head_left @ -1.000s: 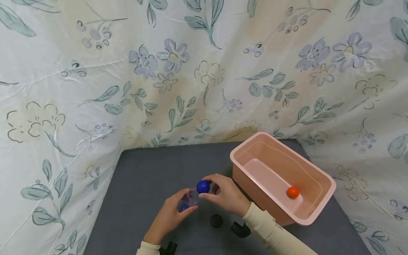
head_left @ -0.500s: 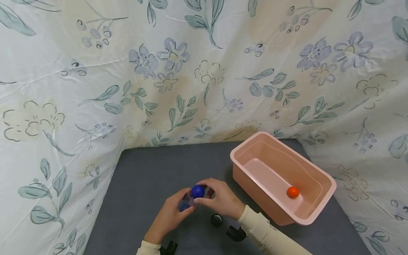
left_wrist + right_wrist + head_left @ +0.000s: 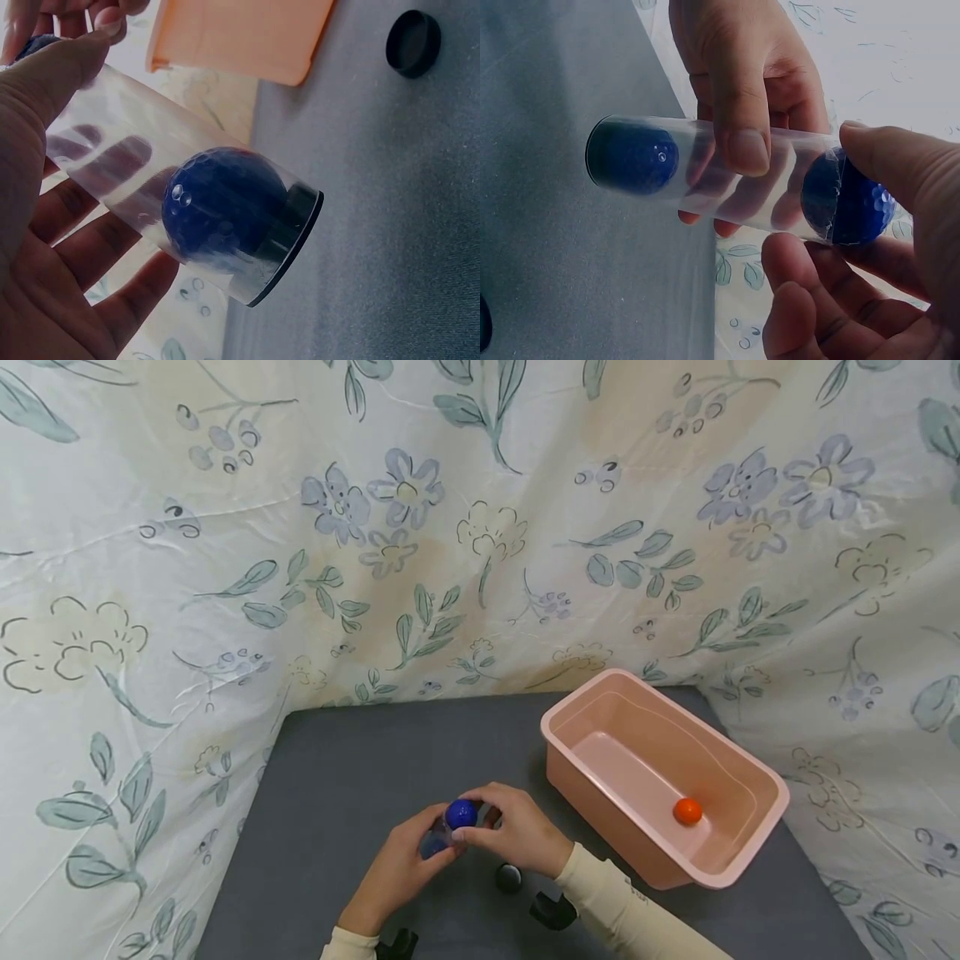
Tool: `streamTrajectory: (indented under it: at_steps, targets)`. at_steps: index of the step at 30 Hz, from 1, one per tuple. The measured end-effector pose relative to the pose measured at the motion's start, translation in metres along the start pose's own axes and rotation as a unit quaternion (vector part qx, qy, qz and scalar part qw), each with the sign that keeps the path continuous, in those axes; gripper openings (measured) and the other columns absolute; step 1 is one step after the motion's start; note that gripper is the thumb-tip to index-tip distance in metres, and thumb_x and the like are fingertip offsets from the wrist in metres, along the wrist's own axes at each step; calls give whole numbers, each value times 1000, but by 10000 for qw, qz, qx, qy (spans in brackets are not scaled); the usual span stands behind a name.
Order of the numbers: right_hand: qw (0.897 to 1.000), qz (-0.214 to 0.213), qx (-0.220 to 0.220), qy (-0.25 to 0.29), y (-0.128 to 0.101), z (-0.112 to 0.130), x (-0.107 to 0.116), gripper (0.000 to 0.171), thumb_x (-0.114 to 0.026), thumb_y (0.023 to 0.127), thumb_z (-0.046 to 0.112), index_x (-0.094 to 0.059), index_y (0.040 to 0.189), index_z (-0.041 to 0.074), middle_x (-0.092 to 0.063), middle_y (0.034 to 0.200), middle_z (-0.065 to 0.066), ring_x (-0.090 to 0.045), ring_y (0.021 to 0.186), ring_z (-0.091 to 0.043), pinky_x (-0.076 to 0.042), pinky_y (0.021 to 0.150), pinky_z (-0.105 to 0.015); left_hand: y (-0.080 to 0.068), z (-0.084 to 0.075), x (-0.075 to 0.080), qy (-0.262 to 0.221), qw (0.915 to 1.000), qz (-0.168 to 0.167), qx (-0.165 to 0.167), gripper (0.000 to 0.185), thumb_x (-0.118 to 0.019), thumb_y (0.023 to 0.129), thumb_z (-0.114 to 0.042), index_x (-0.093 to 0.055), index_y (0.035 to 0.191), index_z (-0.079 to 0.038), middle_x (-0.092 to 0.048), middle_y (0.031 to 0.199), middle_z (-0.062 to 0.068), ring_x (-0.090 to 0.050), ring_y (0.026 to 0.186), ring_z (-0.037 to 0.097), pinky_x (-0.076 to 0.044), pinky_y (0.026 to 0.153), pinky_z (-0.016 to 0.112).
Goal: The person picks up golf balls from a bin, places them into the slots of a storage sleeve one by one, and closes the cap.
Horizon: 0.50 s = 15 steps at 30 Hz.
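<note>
The hands meet just above the near edge of the counter [image 3: 360, 760]. The left hand [image 3: 397, 872] wraps its fingers and thumb around a clear plastic tube [image 3: 712, 180], holding it roughly level with the open mouth toward the other hand. The right hand [image 3: 517, 835] pinches a blue ball [image 3: 461, 813] between thumb and fingertips and has it right at that mouth; in the right wrist view this ball [image 3: 847, 199] sits partly inside the rim, about half of it showing outside.

Going by how things lie, the filling looks partly done. One blue ball already rests at the closed bottom of the tube [image 3: 225, 210], against a black end cap [image 3: 296, 240]. The second is just entering and has not yet slid down. Room remains between the two balls, so the tube seems able to take it. A loose black cap [image 3: 508, 878] lies on the counter just beside the right wrist, so closing the tube is apparently left to do.

Both wrists are bent inward, forearms in cream sleeves coming up from the near edge.

Farther back and to the right stands a pink plastic tub [image 3: 757, 860], with a single orange ball [image 3: 687, 811] lying on its floor, well apart from the hands. A flowered cloth [image 3: 450, 527] hangs behind everything.
</note>
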State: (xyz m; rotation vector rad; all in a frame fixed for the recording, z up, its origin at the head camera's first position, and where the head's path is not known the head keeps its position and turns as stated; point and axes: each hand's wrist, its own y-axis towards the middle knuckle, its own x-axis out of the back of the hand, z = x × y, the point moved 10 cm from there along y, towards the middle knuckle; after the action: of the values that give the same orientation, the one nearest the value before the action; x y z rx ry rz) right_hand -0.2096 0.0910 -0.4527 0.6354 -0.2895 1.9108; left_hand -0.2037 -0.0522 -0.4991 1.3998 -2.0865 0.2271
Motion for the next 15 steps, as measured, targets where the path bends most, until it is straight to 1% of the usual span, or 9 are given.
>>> streamTrajectory:
  at_steps: [4, 8, 12, 15]
  targets:
    - [10000, 80, -15, -48, 1, 1, 0, 42, -80, 92, 39, -71, 128, 17, -68, 104, 6, -62, 81, -5, -55, 71, -22, 1, -1, 0, 22, 10000, -3, -43, 43, -73, 95, -48, -59, 134, -39, -67, 125, -19, -67, 108, 2, -60, 93, 44]
    - [9998, 158, 47, -119, 1, 4, 3, 44, -79, 93, 37, -70, 129, 14, -69, 108, 1, -62, 82, -4, -55, 70, -21, 1, -2, 0, 5, 10000, 6, -48, 43, -72, 95, -48, -60, 135, -36, -69, 126, -15, -67, 108, 3, -60, 91, 44]
    - [9996, 163, 106, -217, 3, 6, 10, 44, -77, 95, 37, -69, 130, 13, -69, 110, -1, -62, 83, -4, -55, 69, -22, 0, -2, 0, 107, 9999, 34, -30, 45, -73, 95, -48, -61, 135, -31, -70, 125, -10, -68, 106, 5, -61, 88, 37]
    - [9991, 82, 149, -376, 3, 7, 19, 44, -76, 95, 39, -69, 131, 14, -68, 111, 2, -63, 85, -4, -56, 71, -22, -1, -1, -1, 238, 9997, 56, 21, 48, -74, 93, -49, -61, 135, -29, -69, 126, -11, -68, 107, 5, -60, 88, 32]
